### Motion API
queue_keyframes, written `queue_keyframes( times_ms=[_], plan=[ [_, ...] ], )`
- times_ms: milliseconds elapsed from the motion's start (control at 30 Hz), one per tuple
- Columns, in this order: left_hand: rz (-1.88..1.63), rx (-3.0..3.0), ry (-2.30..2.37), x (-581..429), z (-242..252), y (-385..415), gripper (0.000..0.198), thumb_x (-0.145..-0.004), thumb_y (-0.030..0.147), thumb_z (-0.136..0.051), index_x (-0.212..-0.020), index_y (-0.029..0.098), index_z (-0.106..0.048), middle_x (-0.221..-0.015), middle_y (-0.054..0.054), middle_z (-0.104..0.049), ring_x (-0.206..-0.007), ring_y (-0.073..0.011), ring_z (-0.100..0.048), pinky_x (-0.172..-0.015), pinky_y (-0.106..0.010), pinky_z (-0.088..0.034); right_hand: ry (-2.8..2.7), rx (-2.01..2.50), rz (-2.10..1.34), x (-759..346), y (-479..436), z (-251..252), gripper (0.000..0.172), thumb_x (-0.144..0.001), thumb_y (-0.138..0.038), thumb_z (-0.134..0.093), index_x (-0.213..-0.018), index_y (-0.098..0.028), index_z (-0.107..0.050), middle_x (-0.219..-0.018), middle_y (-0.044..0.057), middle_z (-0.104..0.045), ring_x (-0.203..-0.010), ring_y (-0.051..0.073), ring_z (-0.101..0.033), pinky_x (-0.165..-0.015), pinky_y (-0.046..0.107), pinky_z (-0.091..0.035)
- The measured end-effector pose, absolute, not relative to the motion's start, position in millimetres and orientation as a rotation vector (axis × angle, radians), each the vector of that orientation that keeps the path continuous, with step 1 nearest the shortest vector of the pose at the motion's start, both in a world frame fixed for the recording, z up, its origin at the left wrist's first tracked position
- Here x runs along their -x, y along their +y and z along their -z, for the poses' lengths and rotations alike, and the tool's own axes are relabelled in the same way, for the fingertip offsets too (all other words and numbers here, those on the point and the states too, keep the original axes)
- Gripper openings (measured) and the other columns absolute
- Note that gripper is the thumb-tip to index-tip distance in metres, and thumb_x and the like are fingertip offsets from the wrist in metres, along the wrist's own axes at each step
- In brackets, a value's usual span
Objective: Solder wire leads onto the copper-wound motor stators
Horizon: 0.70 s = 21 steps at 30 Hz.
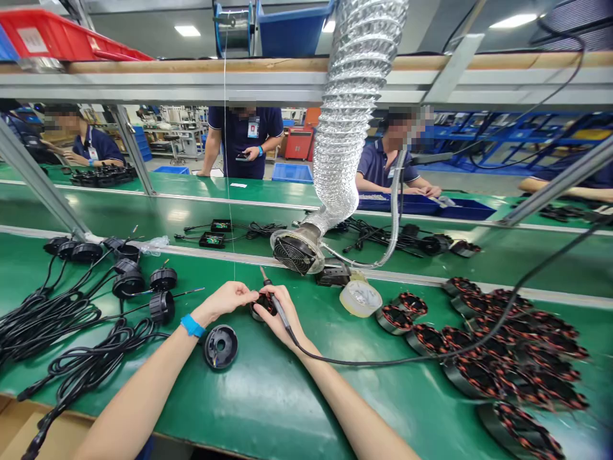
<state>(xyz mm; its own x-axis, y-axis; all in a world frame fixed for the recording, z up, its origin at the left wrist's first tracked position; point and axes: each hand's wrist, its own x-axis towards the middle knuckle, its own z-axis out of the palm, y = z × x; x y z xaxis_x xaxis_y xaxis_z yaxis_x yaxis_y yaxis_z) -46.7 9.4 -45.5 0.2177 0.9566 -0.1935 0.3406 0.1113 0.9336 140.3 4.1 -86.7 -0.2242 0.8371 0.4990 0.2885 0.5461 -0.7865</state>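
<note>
My right hand [282,316] grips a soldering iron [276,305], its tip pointing up and away from me. Under that hand, and partly hidden by it, a motor stator [262,309] with copper windings sits on the bench. At the stator's left edge, my left hand [232,300] has its fingers pinched together; what is between them is too small to make out. A thin wire [229,211] hangs from the spool [233,29] overhead and ends from view at my left hand. Just below lies a round black cap [221,347] with a central hole.
Many stators [502,348] cover the bench's right side. Black cables with round caps [128,281] lie at left. A fume duct [357,115] hangs ahead, its fan inlet [294,252] beyond my hands. A clear round container [361,298] stands to its right. Co-workers [246,140] are across the bench.
</note>
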Motion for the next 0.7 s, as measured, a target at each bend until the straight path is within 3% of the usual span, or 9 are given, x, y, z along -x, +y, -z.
queue_keyframes(
  times_ms=[267, 400, 567, 633, 700],
  plan=[
    [-0.650, -1.418, 1.241, 46.8, 44.2, 6.3, 0.053, -0.067, 0.067, -0.068, -0.065, 0.016, -0.055, -0.052, 0.007, -0.040, -0.043, -0.0052, -0.020, -0.044, -0.024, -0.011, -1.746, 0.952, -0.668, -139.3, 4.0, 87.4, 0.027, -0.078, -0.029, -0.072, -0.101, -0.024, -0.060, -0.096, 0.003, -0.056, -0.090, 0.020, -0.061, -0.083, 0.034, -0.052],
    [-0.652, -1.541, 1.294, 53.5, 26.5, 2.5, 0.051, -0.070, 0.065, -0.067, -0.068, 0.014, -0.062, -0.056, 0.003, -0.049, -0.048, -0.0076, -0.032, -0.047, -0.023, -0.021, -1.750, 0.980, -0.704, -140.2, 1.9, 88.9, 0.033, -0.075, -0.030, -0.074, -0.104, -0.025, -0.060, -0.098, 0.004, -0.055, -0.092, 0.021, -0.060, -0.083, 0.036, -0.052],
    [-0.605, -1.666, 1.277, 90.7, -21.4, -38.8, 0.051, -0.087, 0.059, -0.050, -0.083, 0.014, -0.074, -0.048, 0.004, -0.041, -0.049, -0.0107, -0.037, -0.053, -0.023, -0.032, -1.750, 0.962, -0.672, -142.1, 1.7, 93.7, 0.043, -0.071, -0.031, -0.078, -0.110, -0.025, -0.060, -0.102, 0.005, -0.053, -0.094, 0.022, -0.060, -0.084, 0.037, -0.053],
    [-0.549, -1.704, 1.239, 103.7, -34.5, -65.7, 0.046, -0.087, 0.056, -0.053, -0.087, 0.016, -0.077, -0.060, -0.002, -0.055, -0.056, -0.0130, -0.046, -0.057, -0.024, -0.038, -1.753, 0.949, -0.654, -142.8, 2.7, 96.0, 0.045, -0.072, -0.032, -0.078, -0.112, -0.025, -0.059, -0.103, 0.005, -0.052, -0.094, 0.022, -0.060, -0.085, 0.038, -0.052],
    [-0.468, -1.759, 1.168, 108.2, -38.9, -91.0, 0.037, -0.081, 0.051, -0.065, -0.097, 0.021, -0.078, -0.086, -0.007, -0.065, -0.069, -0.0159, -0.054, -0.059, -0.024, -0.041, -1.759, 0.947, -0.640, -143.0, 3.8, 97.9, 0.044, -0.073, -0.032, -0.077, -0.112, -0.026, -0.059, -0.103, 0.005, -0.053, -0.094, 0.022, -0.061, -0.085, 0.039, -0.052]
  ],
)
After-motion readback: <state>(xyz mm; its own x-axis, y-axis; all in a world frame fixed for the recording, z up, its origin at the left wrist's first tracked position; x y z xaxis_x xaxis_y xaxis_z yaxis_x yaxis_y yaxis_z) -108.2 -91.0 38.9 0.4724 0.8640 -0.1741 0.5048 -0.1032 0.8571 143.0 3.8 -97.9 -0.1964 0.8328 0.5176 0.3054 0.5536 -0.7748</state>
